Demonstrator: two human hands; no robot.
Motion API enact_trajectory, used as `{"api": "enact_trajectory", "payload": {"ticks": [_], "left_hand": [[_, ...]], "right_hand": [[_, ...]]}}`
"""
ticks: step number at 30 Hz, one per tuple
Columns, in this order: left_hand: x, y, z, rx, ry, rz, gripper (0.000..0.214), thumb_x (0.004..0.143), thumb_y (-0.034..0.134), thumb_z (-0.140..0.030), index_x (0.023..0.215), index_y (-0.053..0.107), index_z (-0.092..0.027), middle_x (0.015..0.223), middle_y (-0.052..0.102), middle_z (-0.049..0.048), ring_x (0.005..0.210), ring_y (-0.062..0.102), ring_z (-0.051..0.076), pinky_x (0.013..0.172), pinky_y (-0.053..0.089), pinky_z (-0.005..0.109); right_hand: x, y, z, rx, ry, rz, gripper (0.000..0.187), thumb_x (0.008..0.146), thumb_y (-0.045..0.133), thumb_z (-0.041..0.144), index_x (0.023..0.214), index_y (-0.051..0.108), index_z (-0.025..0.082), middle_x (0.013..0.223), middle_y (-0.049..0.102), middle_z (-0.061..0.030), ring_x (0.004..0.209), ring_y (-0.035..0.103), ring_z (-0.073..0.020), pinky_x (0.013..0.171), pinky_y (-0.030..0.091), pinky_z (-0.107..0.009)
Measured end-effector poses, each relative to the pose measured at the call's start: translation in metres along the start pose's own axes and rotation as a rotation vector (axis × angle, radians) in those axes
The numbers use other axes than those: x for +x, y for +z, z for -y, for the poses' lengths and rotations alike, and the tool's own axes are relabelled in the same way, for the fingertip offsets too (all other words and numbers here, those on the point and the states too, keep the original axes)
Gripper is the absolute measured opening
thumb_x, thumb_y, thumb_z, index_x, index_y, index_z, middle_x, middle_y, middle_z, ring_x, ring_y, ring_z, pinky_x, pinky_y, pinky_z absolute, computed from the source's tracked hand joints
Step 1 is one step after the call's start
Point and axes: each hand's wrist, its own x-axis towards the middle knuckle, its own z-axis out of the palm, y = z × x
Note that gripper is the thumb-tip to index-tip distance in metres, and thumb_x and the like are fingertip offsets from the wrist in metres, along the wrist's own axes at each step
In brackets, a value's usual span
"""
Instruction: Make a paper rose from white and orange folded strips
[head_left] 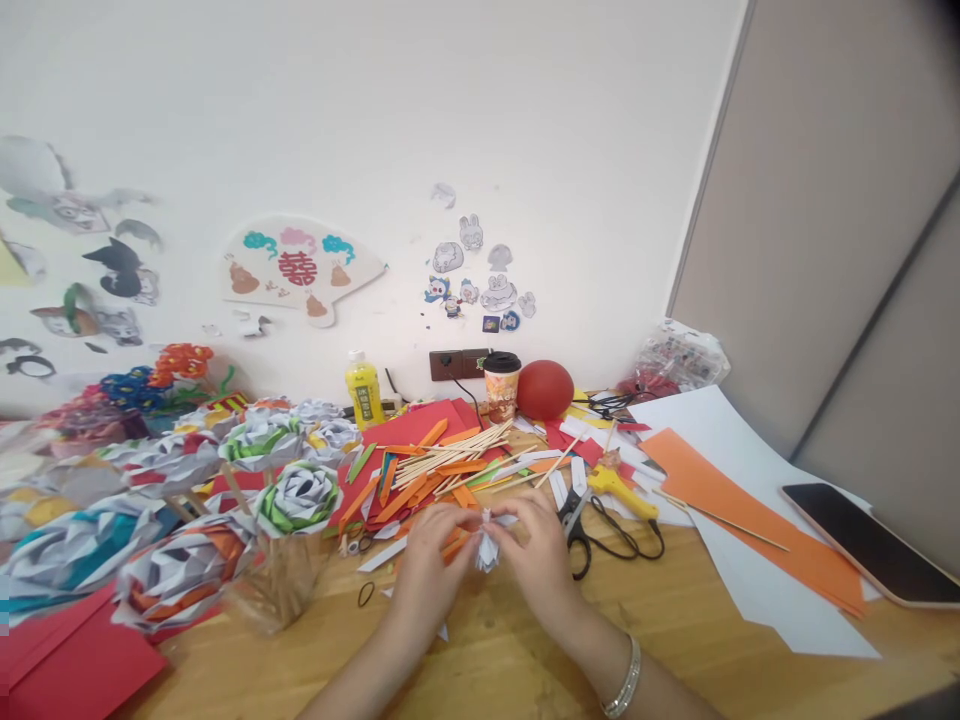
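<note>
While leaning over the wooden table, pinching a small white folded paper piece between both hands, right at the middle of the grip. Closing on it with the left hand from the left side and the right hand from the right, with fingertips curled inward and meeting on the paper, gripping equally close from both sides. Appearing to run with its long axis from the far side of the grip down toward the body, poking an upper tip out above the fingers and fanning out below them; showing finer folds too blurred for telling. Wearing a silver bracelet on the right wrist. Lying just right of the grip, close beside the right knuckles: black-handled scissors, and further right beyond them a yellow glue gun. Spreading just beyond the grip, on its far side: a heap of wooden sticks mixed with orange paper strips. Sitting near the left hand, on its left: a small black rubber band. Standing further left, well apart: paper flowers. Resting well to the right of the grip: an orange sheet and a dark phone.
</note>
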Motion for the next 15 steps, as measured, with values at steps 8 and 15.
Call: {"api": "enact_trajectory", "payload": {"ticks": [8,15], "left_hand": [[0.0006,0.0,-0.0009,-0.036,-0.155,0.015,0.009,0.068,0.056,-0.025,0.075,0.06,-0.019,0.079,0.064,0.0038,0.077,0.059,0.019,0.073,0.046,0.034],[0.0029,-0.0016,-0.0014,-0.09,-0.198,0.059,0.008,0.066,0.057,-0.024,0.07,0.06,-0.018,0.074,0.064,0.0029,0.077,0.059,0.02,0.074,0.046,0.033]], "right_hand": [[0.0001,0.0026,-0.0035,0.024,0.021,0.066,0.006,0.071,0.061,0.017,0.075,0.061,0.021,0.078,0.055,-0.0022,0.076,0.053,-0.0175,0.069,0.042,-0.029],[0.0045,0.0018,-0.0045,0.079,0.088,0.091,0.008,0.066,0.062,0.015,0.07,0.058,0.019,0.075,0.056,-0.0004,0.075,0.053,-0.0168,0.069,0.04,-0.027]]}}
